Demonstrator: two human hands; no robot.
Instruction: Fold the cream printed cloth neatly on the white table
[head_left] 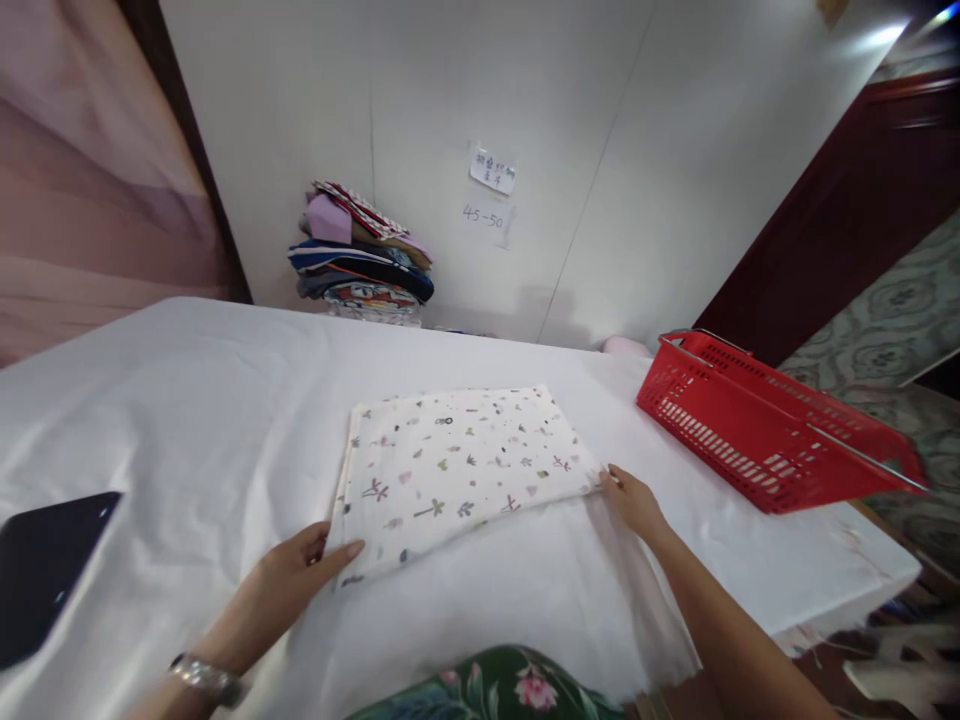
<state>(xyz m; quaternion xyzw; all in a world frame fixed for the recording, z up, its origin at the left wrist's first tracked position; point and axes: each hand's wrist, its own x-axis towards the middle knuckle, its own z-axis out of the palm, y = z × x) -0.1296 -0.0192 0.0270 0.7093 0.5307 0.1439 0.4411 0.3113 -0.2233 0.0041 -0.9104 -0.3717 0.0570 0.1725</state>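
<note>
A folded white cloth printed with small palm trees, hearts and leaves lies on the white-covered table in front of me. My left hand pinches its near left corner, thumb on top and fingers underneath. At the near right corner, my right hand grips the edge between thumb and fingers. The near edge between my hands looks slightly raised, while the far part rests flat. A metal watch or bracelet circles my left wrist.
A red plastic basket with metal handles stands at the right table edge. Folded fabrics are stacked at the back left against the wall. A dark flat device lies at the left. Handwritten paper notes hang on the wall.
</note>
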